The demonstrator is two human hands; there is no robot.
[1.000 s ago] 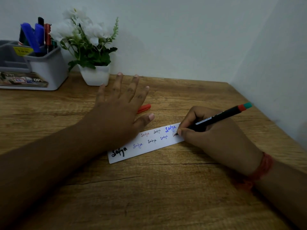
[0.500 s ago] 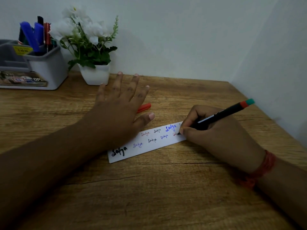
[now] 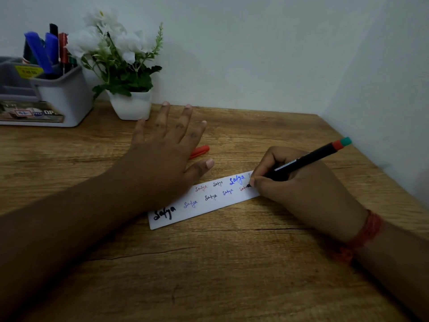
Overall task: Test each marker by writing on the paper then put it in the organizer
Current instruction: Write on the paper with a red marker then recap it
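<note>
A white paper strip [image 3: 202, 206] lies on the wooden desk, covered with several small written words in black, blue and red. My left hand [image 3: 162, 159] lies flat with fingers spread, pressing the strip's upper left part. My right hand [image 3: 299, 191] grips a black marker [image 3: 308, 158] with a red and teal end; its tip touches the paper's right end. A red cap [image 3: 200, 151] pokes out from under my left hand's fingers. The grey organizer [image 3: 62, 98] stands at the far left with several blue, black and red markers [image 3: 45, 53] upright in it.
A white pot with white flowers [image 3: 126, 66] stands just right of the organizer against the back wall. A side wall [image 3: 383, 89] borders the desk on the right. The wooden desk [image 3: 209, 275] stretches bare toward me.
My right hand has crept slightly rightward along the paper as the marker tip writes. My left hand stays flat on the strip.
</note>
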